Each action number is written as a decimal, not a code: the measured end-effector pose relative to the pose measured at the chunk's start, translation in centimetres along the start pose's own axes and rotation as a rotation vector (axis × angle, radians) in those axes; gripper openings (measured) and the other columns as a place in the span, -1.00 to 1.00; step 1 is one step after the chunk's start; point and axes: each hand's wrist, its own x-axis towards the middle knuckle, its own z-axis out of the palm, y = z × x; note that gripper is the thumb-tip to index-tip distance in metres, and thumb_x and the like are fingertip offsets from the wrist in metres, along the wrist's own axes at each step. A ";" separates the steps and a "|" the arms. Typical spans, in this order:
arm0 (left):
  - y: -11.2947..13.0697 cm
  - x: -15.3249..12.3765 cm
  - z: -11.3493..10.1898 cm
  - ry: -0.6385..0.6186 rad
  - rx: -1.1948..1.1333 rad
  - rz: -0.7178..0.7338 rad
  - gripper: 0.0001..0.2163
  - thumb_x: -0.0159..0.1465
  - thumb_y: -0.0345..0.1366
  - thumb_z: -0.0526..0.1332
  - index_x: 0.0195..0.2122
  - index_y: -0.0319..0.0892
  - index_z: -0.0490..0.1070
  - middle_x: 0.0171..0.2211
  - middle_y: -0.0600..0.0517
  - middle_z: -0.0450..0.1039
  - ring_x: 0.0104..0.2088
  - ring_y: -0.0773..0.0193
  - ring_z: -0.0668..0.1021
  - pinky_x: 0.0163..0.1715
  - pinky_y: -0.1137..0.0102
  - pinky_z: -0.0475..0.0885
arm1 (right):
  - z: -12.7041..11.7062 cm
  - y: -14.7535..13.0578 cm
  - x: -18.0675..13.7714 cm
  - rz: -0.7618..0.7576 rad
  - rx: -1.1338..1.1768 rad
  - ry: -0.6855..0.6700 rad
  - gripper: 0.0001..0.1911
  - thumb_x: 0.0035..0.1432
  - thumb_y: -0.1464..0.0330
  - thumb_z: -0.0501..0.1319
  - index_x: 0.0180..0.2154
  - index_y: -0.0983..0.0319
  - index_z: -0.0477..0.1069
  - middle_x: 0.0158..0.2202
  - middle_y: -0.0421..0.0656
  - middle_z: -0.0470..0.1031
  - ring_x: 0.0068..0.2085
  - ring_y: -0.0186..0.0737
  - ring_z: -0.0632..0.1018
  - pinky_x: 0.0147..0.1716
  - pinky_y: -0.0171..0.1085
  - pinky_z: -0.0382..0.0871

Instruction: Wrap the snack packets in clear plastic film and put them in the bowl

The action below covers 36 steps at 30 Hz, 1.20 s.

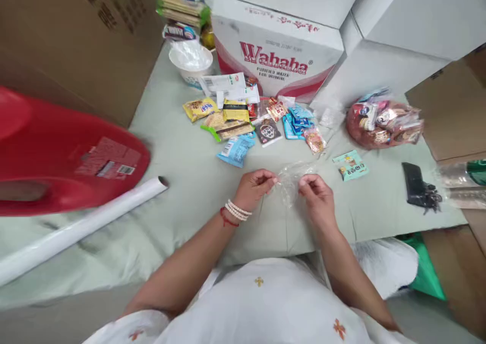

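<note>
Between my hands stretches a clear plastic bag (pixel 289 184), thin and crumpled, just above the cloth-covered table. My left hand (pixel 257 186), with a beaded bracelet and a red string at its wrist, pinches the bag's left edge. On the other side my right hand (pixel 317 195) grips the bag with thumb and curled fingers. Nothing shows inside the bag. To the right of my right hand lies a mint-green snack packet (pixel 351 165). A light-blue packet (pixel 236 151) lies beyond my left hand, at the near edge of a spread of small wrapped snacks (pixel 268 130).
A Wahaha carton (pixel 277 50) stands behind the snacks, beside a white paper tub (pixel 191 66). A reddish bowl of snacks (pixel 360 131) is at the right, with a black key pouch (pixel 413 182) nearer. A red plastic container (pixel 68 152) and a white roll (pixel 83 227) occupy the left.
</note>
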 end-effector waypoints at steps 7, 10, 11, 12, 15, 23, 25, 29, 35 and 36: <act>0.7 0.4 -0.2 0.149 -0.401 0.007 -0.72 0.02 -0.25 0.47 -0.52 -0.21 0.37 -0.13 0.01 0.50 -0.21 0.33 0.55 -0.13 0.36 0.51 | -5.7 1.4 -3.0 0.114 0.152 0.193 -0.68 0.10 0.12 0.42 -0.33 0.18 0.40 -0.39 -0.28 0.31 -0.42 -0.35 0.33 -0.40 -0.32 0.25; 1.0 0.3 -0.1 0.115 -0.473 -0.053 -0.71 -0.01 -0.26 0.50 -0.47 -0.21 0.38 -0.16 0.02 0.48 -0.24 0.34 0.56 -0.12 0.31 0.54 | -8.2 1.7 -4.4 0.176 -0.145 0.199 -0.67 0.12 0.08 0.39 -0.30 0.19 0.44 -0.37 -0.23 0.40 -0.40 -0.31 0.37 -0.35 -0.28 0.29; 1.0 0.3 0.0 0.103 -0.466 -0.052 -0.71 -0.03 -0.28 0.51 -0.45 -0.21 0.39 -0.17 0.03 0.48 -0.25 0.34 0.56 -0.13 0.31 0.54 | -8.7 1.5 -4.6 0.149 -0.261 0.238 -0.66 0.14 0.07 0.37 -0.25 0.20 0.47 -0.33 -0.20 0.45 -0.37 -0.28 0.41 -0.31 -0.26 0.32; 0.9 0.2 0.1 0.090 -0.450 -0.045 -0.71 -0.04 -0.31 0.51 -0.43 -0.21 0.40 -0.18 0.03 0.48 -0.26 0.34 0.56 -0.14 0.31 0.54 | -9.0 1.1 -4.6 0.092 -0.366 0.290 -0.64 0.17 0.05 0.34 -0.20 0.20 0.48 -0.27 -0.16 0.49 -0.32 -0.24 0.45 -0.26 -0.23 0.35; 0.5 0.1 0.4 0.063 -0.371 -0.017 -0.71 -0.08 -0.39 0.48 -0.39 -0.20 0.40 -0.20 0.04 0.48 -0.27 0.35 0.55 -0.16 0.33 0.52 | -8.3 -0.5 -3.4 -0.131 -0.582 0.337 -0.57 0.29 0.03 0.20 -0.01 0.20 0.47 -0.06 -0.03 0.53 -0.12 -0.12 0.51 -0.13 -0.16 0.40; -0.1 -1.4 0.9 -0.056 -0.077 0.126 -0.59 0.07 -0.26 0.29 -0.02 -0.18 0.44 -0.29 0.04 0.42 -0.36 0.32 0.42 -0.31 0.39 0.36 | 0.1 0.1 2.4 -0.225 -0.807 -0.166 -0.81 0.30 0.30 0.18 -0.23 0.17 0.57 -0.29 -0.08 0.58 -0.20 -0.08 0.52 -0.12 -0.14 0.37; 0.1 -1.8 1.5 0.037 0.185 0.171 -0.47 0.04 -0.18 0.39 0.05 -0.18 0.42 -0.17 -0.01 0.43 -0.40 0.35 0.37 -0.32 0.37 0.34 | 1.0 0.3 2.6 -0.280 -0.738 -0.214 -0.82 0.29 0.35 0.18 -0.27 0.17 0.57 -0.30 -0.09 0.57 -0.20 -0.10 0.52 -0.11 -0.15 0.36; 0.8 -2.2 2.1 0.165 0.468 0.166 -0.75 0.17 -0.09 0.33 -0.30 -0.17 0.49 -0.42 0.09 0.39 -0.48 0.35 0.31 -0.37 0.39 0.28 | 0.2 -0.5 2.3 -0.231 -0.463 -0.244 -0.85 0.26 0.26 0.23 -0.30 0.16 0.53 -0.27 -0.12 0.55 -0.19 -0.13 0.52 -0.12 -0.18 0.39; 2.5 -2.5 -0.4 0.388 0.050 -0.022 -0.71 0.26 -0.05 0.20 -0.47 -0.14 0.33 -0.59 0.15 0.30 -0.58 0.41 0.27 -0.57 0.49 0.15 | -4.2 -0.7 1.5 0.174 0.060 -0.080 -0.62 0.11 0.01 0.37 -0.31 0.16 0.41 -0.27 -0.19 0.55 -0.43 -0.31 0.46 -0.42 -0.30 0.39; 2.7 -2.8 -1.1 0.435 -0.008 -0.073 -0.72 0.25 -0.05 0.20 -0.46 -0.14 0.32 -0.60 0.16 0.29 -0.62 0.42 0.24 -0.62 0.50 0.11 | -4.9 -0.4 1.3 0.214 0.086 -0.054 -0.59 0.07 0.00 0.39 -0.31 0.16 0.40 -0.27 -0.19 0.54 -0.46 -0.33 0.43 -0.47 -0.32 0.35</act>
